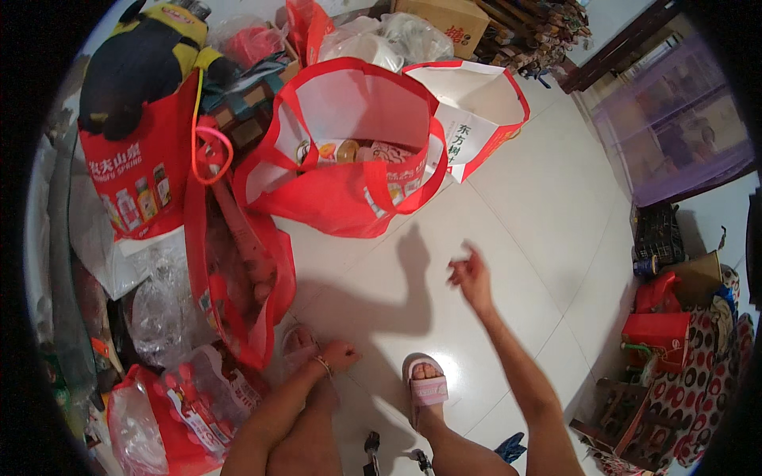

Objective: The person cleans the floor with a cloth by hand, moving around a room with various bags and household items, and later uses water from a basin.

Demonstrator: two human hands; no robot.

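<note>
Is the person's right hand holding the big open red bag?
No, the right hand is over the pale tiled floor, apart from the big red bag.

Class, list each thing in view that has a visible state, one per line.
Large red shopping bag: open, partly filled
White red-trimmed bag: open
Narrow red bag: open, contents inside
Pink slide sandals: both worn
Right hand: raised, partly open, seemingly empty
Left hand: loosely curled, grip unclear

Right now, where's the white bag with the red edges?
In the head view, it's the white bag near the top, right of centre, beside the big open red bag and beyond the right hand.
</note>
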